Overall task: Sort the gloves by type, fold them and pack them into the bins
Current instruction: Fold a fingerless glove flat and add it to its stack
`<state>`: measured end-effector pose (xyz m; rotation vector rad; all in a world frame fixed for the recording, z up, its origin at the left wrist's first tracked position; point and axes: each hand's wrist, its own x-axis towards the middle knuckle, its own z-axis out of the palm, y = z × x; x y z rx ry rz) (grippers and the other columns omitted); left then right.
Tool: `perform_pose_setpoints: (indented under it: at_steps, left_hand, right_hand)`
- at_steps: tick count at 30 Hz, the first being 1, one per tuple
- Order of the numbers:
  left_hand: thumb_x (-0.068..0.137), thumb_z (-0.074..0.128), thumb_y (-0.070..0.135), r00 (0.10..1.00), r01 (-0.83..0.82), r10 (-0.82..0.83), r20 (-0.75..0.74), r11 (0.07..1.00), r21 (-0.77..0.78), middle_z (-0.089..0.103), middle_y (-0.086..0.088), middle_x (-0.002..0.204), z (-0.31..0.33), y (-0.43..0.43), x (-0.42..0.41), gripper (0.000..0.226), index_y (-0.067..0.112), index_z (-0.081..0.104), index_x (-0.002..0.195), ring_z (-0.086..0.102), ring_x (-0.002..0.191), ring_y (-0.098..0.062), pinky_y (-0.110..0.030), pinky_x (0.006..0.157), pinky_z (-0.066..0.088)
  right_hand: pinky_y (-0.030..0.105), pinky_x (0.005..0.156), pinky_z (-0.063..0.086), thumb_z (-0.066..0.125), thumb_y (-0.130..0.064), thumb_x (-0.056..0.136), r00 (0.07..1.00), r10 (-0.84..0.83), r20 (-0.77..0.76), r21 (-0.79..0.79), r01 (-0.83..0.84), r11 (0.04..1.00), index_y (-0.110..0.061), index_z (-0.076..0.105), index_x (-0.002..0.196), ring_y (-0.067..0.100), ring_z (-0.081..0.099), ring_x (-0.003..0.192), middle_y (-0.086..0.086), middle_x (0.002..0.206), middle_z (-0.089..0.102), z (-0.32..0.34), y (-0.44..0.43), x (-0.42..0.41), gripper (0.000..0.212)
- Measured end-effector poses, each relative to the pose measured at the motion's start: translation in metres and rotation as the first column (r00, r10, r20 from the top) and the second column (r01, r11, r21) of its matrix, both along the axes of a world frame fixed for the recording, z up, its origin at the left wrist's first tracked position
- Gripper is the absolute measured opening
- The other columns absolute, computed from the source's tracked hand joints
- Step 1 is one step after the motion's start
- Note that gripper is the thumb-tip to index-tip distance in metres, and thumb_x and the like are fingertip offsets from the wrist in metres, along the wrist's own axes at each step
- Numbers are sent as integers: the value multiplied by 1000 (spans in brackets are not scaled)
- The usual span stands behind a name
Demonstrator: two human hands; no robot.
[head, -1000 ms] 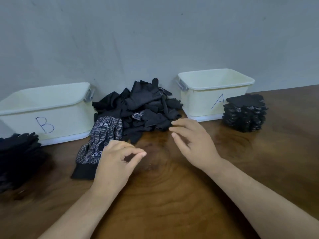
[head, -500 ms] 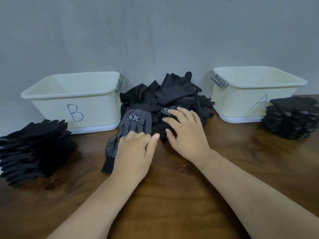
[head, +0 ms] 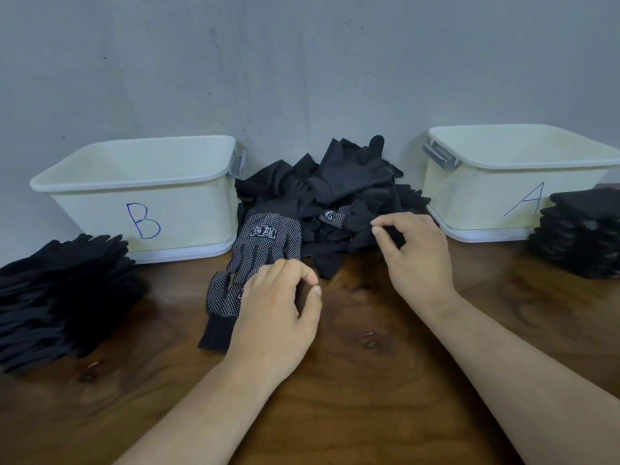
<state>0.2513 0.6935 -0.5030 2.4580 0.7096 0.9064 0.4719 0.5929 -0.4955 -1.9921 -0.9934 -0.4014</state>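
Low centre, my left hand [head: 278,310] lies curled over the dotted glove [head: 268,243], which is flat on the table [head: 369,380]. I cannot tell whether it grips the glove. Up and right, my right hand [head: 419,253] pinches black cloth at the pile [head: 335,196] edge between thumb and forefinger. The left stack [head: 60,297] and right stack [head: 583,236] sit at the frame's sides. Behind, bin B [head: 144,196] and bin A [head: 503,182] flank the pile.
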Motion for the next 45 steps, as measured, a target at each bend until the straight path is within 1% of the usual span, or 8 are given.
perform_pose_setpoints:
  at_steps: [8, 14, 23, 27, 31, 36, 40, 45]
  left_hand:
    - [98, 67, 26, 993, 113, -111, 47, 993, -29, 56, 22, 109, 4, -7, -6, 18, 35, 57, 110, 50, 99, -5, -29, 85, 43]
    - [98, 69, 24, 986, 167, -163, 45, 979, -114, 50, 23, 136, -1, -10, -6, 47, 34, 49, 139, 50, 131, 0, -8, 102, 38]
    - [95, 73, 32, 948, 292, -283, -143, 955, 52, 35, 26, 161, -6, -10, -1, 39, 45, 64, 130, 13, 158, -1, -34, 126, 22]
    - [95, 70, 45, 964, 261, -261, -54, 965, 5, 46, 27, 153, -3, -10, -1, 10, 38, 72, 102, 16, 156, 2, -11, 121, 10]
    - [102, 68, 33, 963, 240, -214, 166, 958, -154, 70, 22, 124, 8, -18, -5, 3, 32, 70, 103, 58, 129, -1, -24, 110, 43]
    - [105, 60, 38, 884, 273, -86, 459, 892, -359, 75, 3, 91, 21, -31, -9, 13, 28, 68, 100, 68, 88, -13, -41, 82, 54]
    - [103, 65, 39, 860, 241, 39, 509, 848, -471, 77, 2, 91, 25, -36, -11, 11, 30, 71, 101, 71, 86, -14, -47, 81, 57]
    - [105, 56, 54, 929, 41, 186, 320, 808, -588, 74, 17, 101, 11, -19, -5, 13, 44, 62, 110, 67, 89, -9, -54, 90, 57]
  right_hand:
    - [10, 92, 43, 63, -27, 105, 971, 239, -11, -17, -239, 971, -32, 71, 111, -2, 57, 117, -34, 111, 62, 3, -41, -37, 11]
    - [19, 106, 44, 70, -26, 102, 849, 498, -174, -214, -526, 823, -38, 65, 115, -1, 57, 131, -28, 129, 65, -6, -77, -44, 17]
    - [13, 94, 46, 60, 10, 90, 894, 358, -270, -283, -429, 858, -40, 68, 129, 2, 60, 113, -32, 139, 55, -4, -80, -7, 64]
    - [14, 87, 48, 72, -11, 97, 888, 410, -209, -367, -460, 809, -47, 70, 131, -4, 51, 131, -36, 138, 57, -6, -79, -2, 49]
    - [23, 95, 47, 71, -31, 101, 861, 443, -251, -279, -502, 819, -41, 78, 114, 3, 59, 116, -26, 115, 72, 1, -81, -11, 17]
    - [32, 78, 53, 65, -25, 106, 602, 540, -587, 128, -590, 797, -20, 76, 91, 11, 67, 78, 1, 81, 73, 20, -81, -38, 19]
    - [40, 72, 56, 59, -23, 109, 429, 568, -702, 196, -650, 734, -28, 75, 122, 23, 71, 79, 13, 96, 80, 25, -80, -51, 21]
    - [29, 60, 53, 50, -25, 113, 627, 429, -650, -29, -584, 811, -40, 74, 116, 18, 67, 57, 2, 70, 67, 26, -82, -49, 29]
